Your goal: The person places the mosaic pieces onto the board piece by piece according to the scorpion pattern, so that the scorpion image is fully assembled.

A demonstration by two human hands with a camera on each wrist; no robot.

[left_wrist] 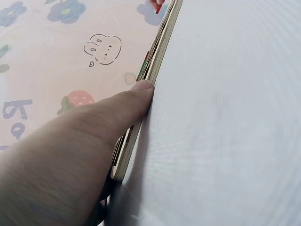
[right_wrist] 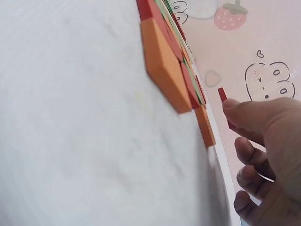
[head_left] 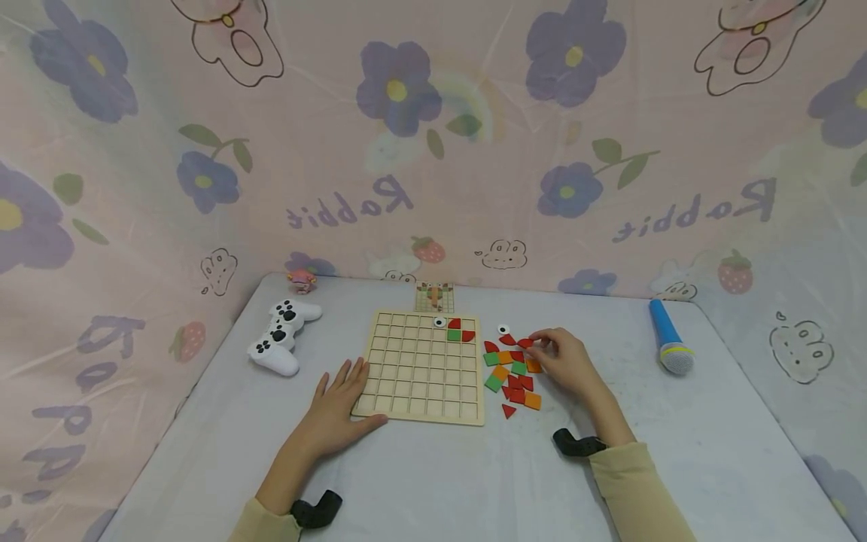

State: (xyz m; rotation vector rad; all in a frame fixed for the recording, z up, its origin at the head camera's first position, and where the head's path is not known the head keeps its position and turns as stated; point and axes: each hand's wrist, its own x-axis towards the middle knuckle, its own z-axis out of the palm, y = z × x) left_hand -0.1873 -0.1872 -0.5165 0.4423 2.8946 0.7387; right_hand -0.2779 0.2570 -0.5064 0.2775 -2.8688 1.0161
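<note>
A wooden grid board (head_left: 413, 384) lies flat on the table, with a white eye piece (head_left: 439, 322), two red pieces and a green square (head_left: 453, 336) set near its top right corner. My left hand (head_left: 339, 418) rests on the board's lower left edge with fingers spread, its thumb along the near rim (left_wrist: 162, 44). My right hand (head_left: 565, 365) pinches a thin red piece (right_wrist: 221, 93) between thumb and forefinger, above the far end of the loose pieces. Those loose red, green and orange pieces (head_left: 533, 401) lie right of the board.
A patterned picture card (head_left: 434, 297) lies beyond the board. On the left are a white game controller (head_left: 281, 337) and a small pink figure (head_left: 302, 281). A blue toy microphone (head_left: 669, 337) lies at the far right. Printed cloth (head_left: 474, 165) walls the back and sides.
</note>
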